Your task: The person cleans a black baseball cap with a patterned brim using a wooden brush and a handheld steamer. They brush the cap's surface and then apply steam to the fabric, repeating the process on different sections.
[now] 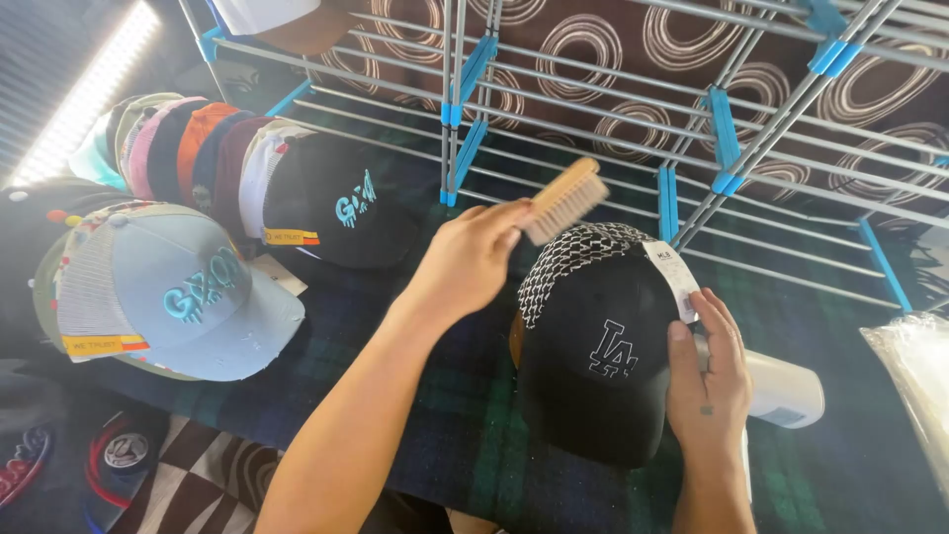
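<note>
My left hand (473,259) grips a small wooden brush (565,200) with pale bristles, held just above the back of a black cap (593,366). The cap has a white embroidered emblem on the front, a black-and-white mesh back and a white tag (674,277). My right hand (707,381) holds the cap's right side, thumb on the front panel and fingers behind. A white cylinder (786,388) pokes out from behind the cap and that hand.
A row of stacked caps (198,158) lies at the left, with a light blue cap (183,292) and a black cap (336,203) in front. A grey wire rack with blue connectors (465,109) stands behind. A dark plaid cloth (465,435) covers the surface. Clear plastic (914,366) sits at the right.
</note>
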